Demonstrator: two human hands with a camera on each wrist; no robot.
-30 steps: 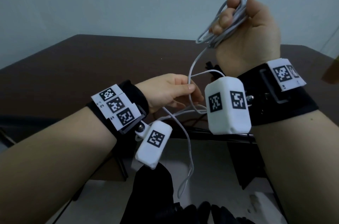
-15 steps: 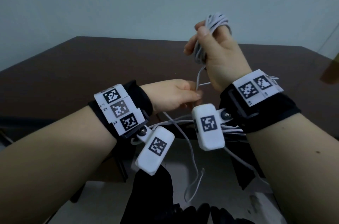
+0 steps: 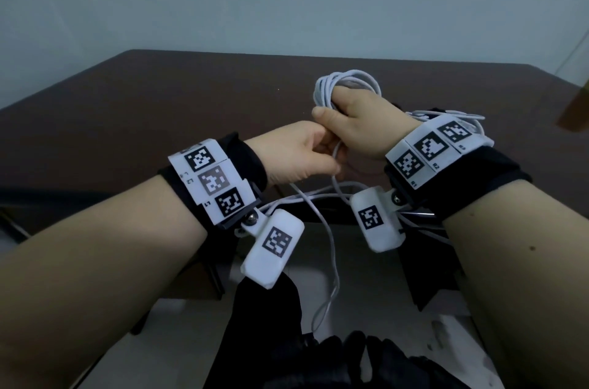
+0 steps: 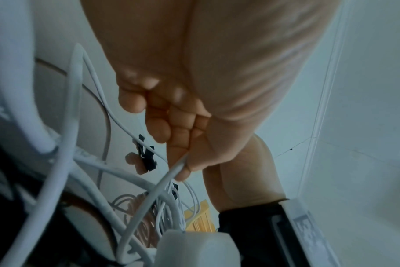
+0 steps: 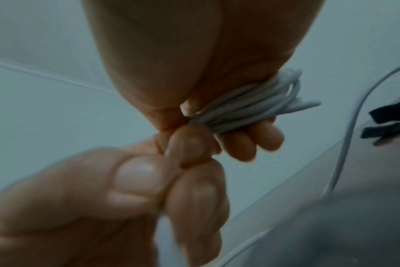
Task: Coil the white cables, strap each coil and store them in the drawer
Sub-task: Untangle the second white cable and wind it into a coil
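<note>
A white cable coil point(image 3: 342, 82) is wound round my right hand point(image 3: 353, 121), whose fingers curl round the loops point(image 5: 247, 108). My left hand point(image 3: 306, 156) sits just left of it and pinches the loose strand point(image 4: 169, 173) of the same cable between thumb and fingers. That loose tail point(image 3: 331, 264) hangs down between my wrists toward the floor. In the left wrist view more white cables point(image 4: 169, 211) lie tangled lower down, and black straps point(image 4: 146, 159) lie on a surface beyond. No drawer shows in any view.
A dark brown table point(image 3: 159, 101) stretches in front of my hands, with a pale wall behind. Black straps point(image 5: 386, 121) lie on the table at the right in the right wrist view. Below are dark clothing point(image 3: 271, 325) and a light floor.
My right hand has dropped from head height down to the left hand, turning over with the coil. The hanging tail has grown shorter and the two hands now meet.
</note>
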